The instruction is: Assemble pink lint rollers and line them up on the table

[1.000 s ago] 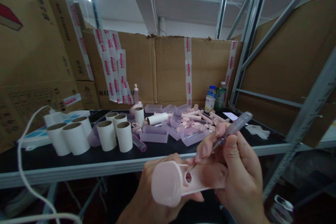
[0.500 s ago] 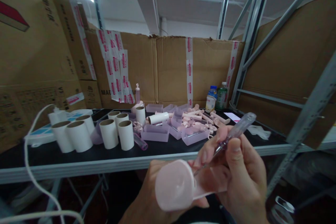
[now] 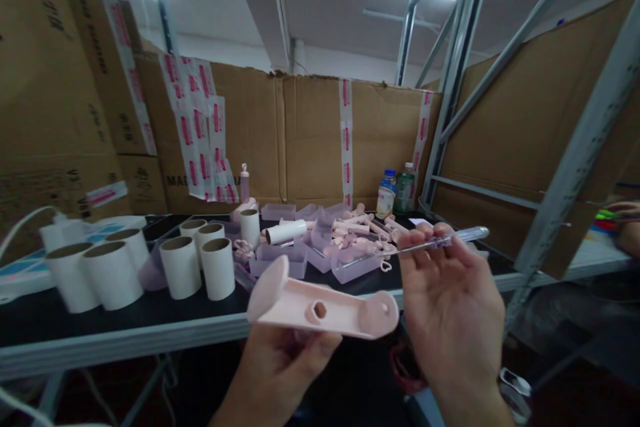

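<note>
My left hand (image 3: 285, 367) is closed around the underside of a pale pink plastic holder-like part (image 3: 345, 312). The part has a round disc at its left end, a rounded right end and a hole in its middle. In my right hand (image 3: 450, 307) a screwdriver (image 3: 457, 238) with a see-through purple handle rests across the fingers, the thumb against the handle. Its thin metal shaft points left, above the pink part and apart from it. The palm of that hand faces up, its fingers partly spread.
White cardboard tubes (image 3: 217, 270) stand on the black shelf's left side. Behind the pink part lie purple trays (image 3: 280, 261) and a pile of small pink pieces (image 3: 357, 223). Two bottles (image 3: 387, 195) stand at the back. A metal post (image 3: 575, 127) rises at right; another person's hand (image 3: 627, 220) shows beyond.
The screwdriver has come away from the pink part and now lies level. My right hand has turned palm up and loosened. The pink part has turned, showing its hollow side and hole.
</note>
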`<state>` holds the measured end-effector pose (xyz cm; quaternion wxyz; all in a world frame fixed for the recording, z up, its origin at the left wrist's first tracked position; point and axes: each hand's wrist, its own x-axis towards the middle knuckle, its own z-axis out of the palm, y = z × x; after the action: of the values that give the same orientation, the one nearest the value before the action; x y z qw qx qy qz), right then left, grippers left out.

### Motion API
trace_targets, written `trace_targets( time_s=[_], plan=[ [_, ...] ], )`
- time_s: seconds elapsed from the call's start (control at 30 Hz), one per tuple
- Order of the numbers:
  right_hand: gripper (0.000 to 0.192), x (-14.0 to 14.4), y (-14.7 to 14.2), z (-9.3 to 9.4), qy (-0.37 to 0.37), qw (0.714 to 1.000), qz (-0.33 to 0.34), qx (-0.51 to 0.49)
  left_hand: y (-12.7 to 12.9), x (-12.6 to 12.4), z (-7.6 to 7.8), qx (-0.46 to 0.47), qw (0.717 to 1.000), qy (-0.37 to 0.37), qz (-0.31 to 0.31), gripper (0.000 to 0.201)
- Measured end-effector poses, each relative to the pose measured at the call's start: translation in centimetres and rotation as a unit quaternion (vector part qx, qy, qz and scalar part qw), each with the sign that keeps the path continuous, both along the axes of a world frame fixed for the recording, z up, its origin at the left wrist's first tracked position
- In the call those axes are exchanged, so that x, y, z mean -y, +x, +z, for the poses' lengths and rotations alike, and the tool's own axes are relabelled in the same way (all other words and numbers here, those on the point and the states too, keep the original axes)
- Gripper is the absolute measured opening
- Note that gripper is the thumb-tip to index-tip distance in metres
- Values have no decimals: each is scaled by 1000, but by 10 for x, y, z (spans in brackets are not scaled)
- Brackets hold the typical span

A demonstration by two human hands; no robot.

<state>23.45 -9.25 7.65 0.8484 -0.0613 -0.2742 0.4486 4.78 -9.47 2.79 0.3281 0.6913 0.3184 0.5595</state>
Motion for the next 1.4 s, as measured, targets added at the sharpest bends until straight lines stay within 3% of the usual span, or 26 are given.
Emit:
trace_targets(
  time_s=[0.07,0.13,0.23,0.3,0.33,0.43,0.67,0.73,0.83,0.93,1.03,1.2,1.3,1.4],
  plan=[
    [7,-8,15,1,9,999,-10,42,-4,-9,0,13,999,9,35,25],
    [7,-11,25,0,14,981,5,193,-8,-18,-1,29,997,22,70,24],
    [25,-8,26,-6,7,880,47,472,-11,-25,2,31,996,12,80,27],
    [35,-6,20,-8,11,810,41,585,-11,-26,6,-12,998,9,55,31],
    [36,-6,16,-9,13,788,27,615,-12,-25,8,-36,998,8,42,32],
    [24,-7,5,-8,11,759,-6,651,-13,-26,13,-75,997,0,19,33],
    [19,-22,2,-19,-42,739,-55,670,-9,-35,8,-100,993,-42,49,39],
    [15,-41,13,-16,-79,695,-114,705,-8,-34,7,-99,992,-39,75,41],
    [19,-87,35,-2,-156,583,-189,775,-11,-32,8,-72,993,-33,90,44],
    [28,-138,51,14,-211,526,-189,802,-15,-32,10,-27,996,-52,68,47],
    [27,-173,55,21,-236,505,-198,806,-18,-35,9,-5,996,-83,41,51],
    [37,-193,59,16,-251,509,-237,788,-23,-43,9,21,998,-45,44,38],
    [36,-197,86,13,-272,504,-260,777,-26,-42,15,69,995,-35,69,27],
    [31,-192,133,6,-305,490,-283,766,-27,-39,22,104,988,-34,110,24]
  ],
)
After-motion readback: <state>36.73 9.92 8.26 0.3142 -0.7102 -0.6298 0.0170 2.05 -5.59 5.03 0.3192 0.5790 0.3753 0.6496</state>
